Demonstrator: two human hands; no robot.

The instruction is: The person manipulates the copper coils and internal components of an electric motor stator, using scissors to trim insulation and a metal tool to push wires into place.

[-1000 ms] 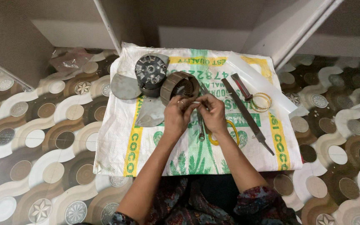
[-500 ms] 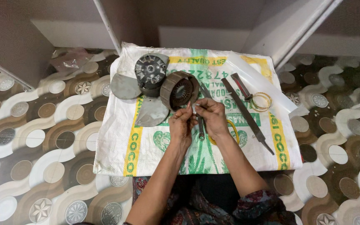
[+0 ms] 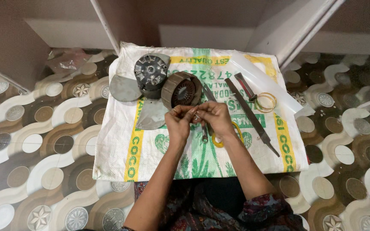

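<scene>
My left hand [image 3: 179, 123] and my right hand [image 3: 215, 117] meet fingertip to fingertip above a white woven sack [image 3: 116, 149] spread on the floor. Together they pinch a small pale piece [image 3: 195, 115], too small to identify. Just beyond the hands stands a round brown motor stator [image 3: 181, 90], tilted on its edge. Left of it lies a dark fan hub with grey blades [image 3: 150, 75]. A short metal tool [image 3: 204, 133] lies on the sack under my hands, beside a yellow loop [image 3: 217, 141].
A long flat file [image 3: 251, 116], a red-handled tool [image 3: 246, 86] and thin yellow rings [image 3: 267, 102] lie on the sack's right part. Patterned brown and white floor [image 3: 35, 141] surrounds the sack. White wall edges [image 3: 219, 36] stand at the back. My knees are at the sack's near edge.
Both hands have drawn slightly toward me, away from the stator, still joined at the fingertips. The parts on the sack have not moved.
</scene>
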